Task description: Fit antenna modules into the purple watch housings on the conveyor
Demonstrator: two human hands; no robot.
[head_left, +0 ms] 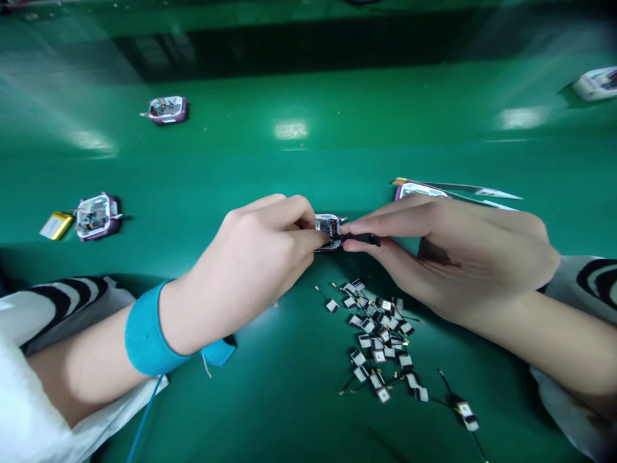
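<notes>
My left hand [265,238] pinches a small purple device housing [328,226] with a circuit board exposed inside it. My right hand [448,251] holds a short black tool [362,239] between thumb and fingers, its tip at the housing's edge. Fingers of both hands hide much of the housing. Below my hands lies a loose pile of small black-and-white modules with thin wires [376,328]. Another purple housing [418,190] and metal tweezers [482,191] lie just beyond my right hand, partly hidden by it.
The bench is covered by a green mat [289,161]. Further purple housings [94,216] [168,110] sit on it, with a yellow flat battery [56,226] wired to one. A white-rimmed housing [596,83] sits far right. A blue wrist strap [147,328] circles my left wrist.
</notes>
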